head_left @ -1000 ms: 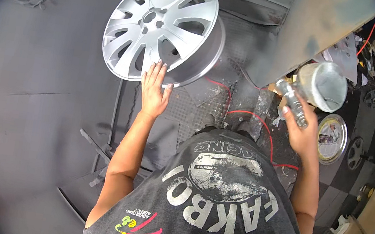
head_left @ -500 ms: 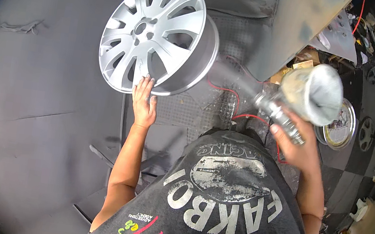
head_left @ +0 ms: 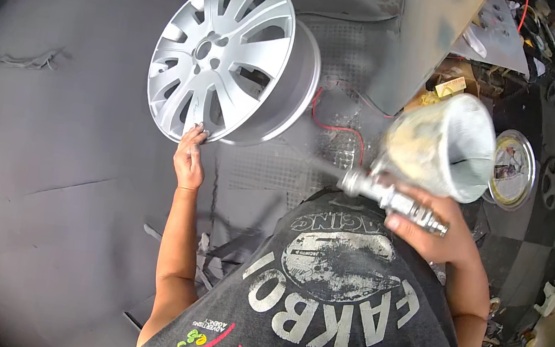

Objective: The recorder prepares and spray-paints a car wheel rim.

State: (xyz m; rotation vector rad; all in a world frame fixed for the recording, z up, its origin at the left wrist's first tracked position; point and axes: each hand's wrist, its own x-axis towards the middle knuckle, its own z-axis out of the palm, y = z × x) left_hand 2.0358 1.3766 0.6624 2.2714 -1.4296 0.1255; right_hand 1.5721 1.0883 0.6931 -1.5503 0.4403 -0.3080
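My left hand (head_left: 188, 164) touches the lower front edge of a silver multi-spoke wheel (head_left: 226, 99) with extended, slightly bent fingers, its thumb below the rim. The wheel is tilted upright, showing its face and barrel. My right hand (head_left: 428, 234) is closed round a metal spray gun (head_left: 391, 199), pointed leftward toward the wheel. A large paint-spattered cup (head_left: 416, 147), apparently on the gun, sits above my fingers with its mouth facing right. Faint mist shows left of the nozzle.
Grey booth walls (head_left: 67, 108) are at left. A red hose (head_left: 337, 129) crosses the floor. A leaning panel (head_left: 416, 44) stands at upper right, beside cluttered cardboard and scraps. A round tin lid (head_left: 522, 172) and wheel-like pieces (head_left: 551, 184) lie on checkered flooring at right.
The spray gun and cup have swung down and leftward, now closer to my body. My left hand has slid down and left with the wheel's lower edge. The wheel appears slightly lower.
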